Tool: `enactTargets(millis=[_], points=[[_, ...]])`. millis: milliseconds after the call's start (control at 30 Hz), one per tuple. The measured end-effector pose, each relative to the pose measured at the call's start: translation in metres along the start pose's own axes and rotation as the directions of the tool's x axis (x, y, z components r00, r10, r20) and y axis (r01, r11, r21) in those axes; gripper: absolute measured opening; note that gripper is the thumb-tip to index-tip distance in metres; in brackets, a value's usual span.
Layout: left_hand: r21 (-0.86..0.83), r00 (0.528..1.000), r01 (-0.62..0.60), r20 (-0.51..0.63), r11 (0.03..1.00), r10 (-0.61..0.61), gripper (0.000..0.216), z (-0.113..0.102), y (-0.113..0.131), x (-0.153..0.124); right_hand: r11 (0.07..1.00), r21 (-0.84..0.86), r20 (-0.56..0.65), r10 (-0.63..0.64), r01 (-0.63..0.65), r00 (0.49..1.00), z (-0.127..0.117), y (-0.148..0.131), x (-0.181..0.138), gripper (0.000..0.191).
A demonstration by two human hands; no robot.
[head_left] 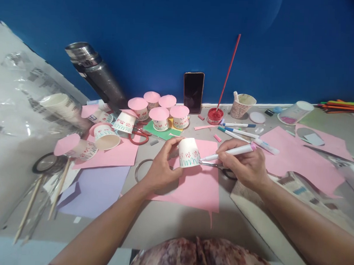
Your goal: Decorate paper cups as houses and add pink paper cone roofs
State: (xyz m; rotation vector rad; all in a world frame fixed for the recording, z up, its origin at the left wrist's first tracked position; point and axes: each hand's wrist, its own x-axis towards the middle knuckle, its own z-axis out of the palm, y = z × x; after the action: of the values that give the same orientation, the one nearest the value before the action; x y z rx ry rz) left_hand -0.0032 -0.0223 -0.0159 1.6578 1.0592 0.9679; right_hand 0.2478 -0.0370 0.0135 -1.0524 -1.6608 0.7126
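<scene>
My left hand [161,167] is closed around an upside-down white paper cup [188,151] with green zigzag lines and small red marks on its side. My right hand [243,163] grips a white marker [231,151] with a pink end, its tip touching the cup's lower rim. Both hands hover over a pink paper sheet [198,185] on the table. Scissors [219,166] lie under my right hand, partly hidden by it.
Several decorated cups with pink round tops [160,113] stand at the back, others lie at left [106,136]. A steel flask [94,71], a phone [193,92], a red paint pot [215,115] with a stick, loose markers [238,132], red scissors [139,137] and more pink paper [299,158] surround them.
</scene>
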Motion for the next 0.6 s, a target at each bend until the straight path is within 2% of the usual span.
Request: enactTargets(millis=[300, 600], points=[[-0.009, 1.000, -0.017, 0.011, 1.000, 0.018, 0.071, 0.0011, 0.0022, -0.0003, 1.000, -0.003, 0.080, -0.020, 0.021, 0.997, 0.0045, -0.0066, 0.0022, 0.012], [-0.116, 0.999, 0.026, 0.024, 0.993, -0.023, 0.070, 0.0012, -0.0018, 0.0003, 0.999, 0.012, -0.022, 0.045, -0.045, 0.999, -0.0012, 0.0010, 0.0027, 0.017]])
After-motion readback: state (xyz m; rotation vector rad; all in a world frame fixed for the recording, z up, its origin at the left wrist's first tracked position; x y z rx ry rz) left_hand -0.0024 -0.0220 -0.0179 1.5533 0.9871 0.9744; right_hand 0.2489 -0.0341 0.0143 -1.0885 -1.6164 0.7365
